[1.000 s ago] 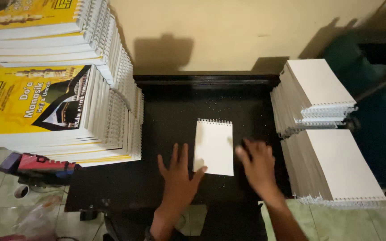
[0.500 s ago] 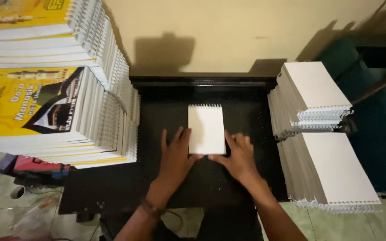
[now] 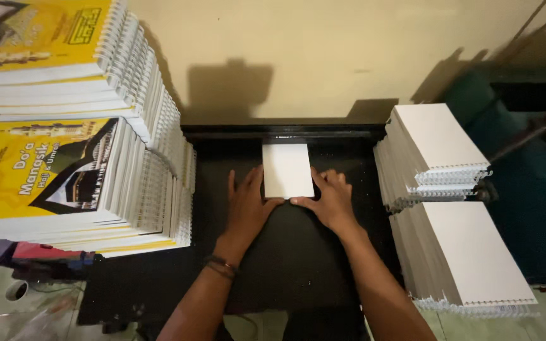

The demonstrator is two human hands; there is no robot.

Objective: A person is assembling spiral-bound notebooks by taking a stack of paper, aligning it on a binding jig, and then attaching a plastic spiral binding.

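A small white booklet lies flat on the black machine bed, its far edge pushed up against the back rail. My left hand lies flat on the bed at the booklet's left side, thumb touching its near left corner. My right hand rests at the right side, fingers spread, thumb pressing the booklet's near edge. Neither hand grips anything.
Tall stacks of spiral-bound booklets with yellow covers stand at the left, some overhanging the bed. Two stacks of white spiral-bound booklets stand at the right. A beige wall lies behind. A red and blue object sits low at the left.
Both hands have slid the white booklet away from me across the black bed until it reaches the back rail. My hands have moved forward with it.
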